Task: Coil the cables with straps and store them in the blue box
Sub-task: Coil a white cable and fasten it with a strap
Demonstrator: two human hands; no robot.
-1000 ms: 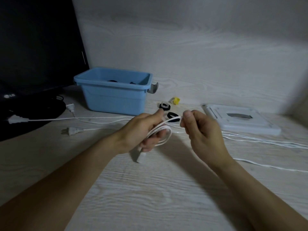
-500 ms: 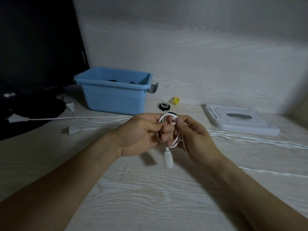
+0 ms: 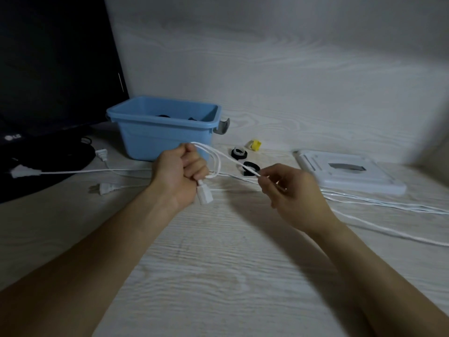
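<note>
The left hand (image 3: pixel 181 170) is closed in a fist around a few loops of the white cable (image 3: pixel 215 158), whose white connector end (image 3: pixel 203 195) hangs below the fist. At the fist's 3 o'clock, the right hand (image 3: pixel 291 190) pinches the same cable between thumb and forefinger, the strand running taut between the two hands. More of the cable trails over the table (image 3: pixel 218 263) toward 3 o'clock. The blue box (image 3: pixel 162 132) stands just beyond the left hand at 12 o'clock, with dark items inside. Two black straps (image 3: pixel 239 153) lie at 1 o'clock, near a small yellow piece (image 3: pixel 255 145). A white lid (image 3: pixel 345 173) lies at 2 o'clock, and other white plugs (image 3: pixel 103 189) at 9 o'clock.
</note>
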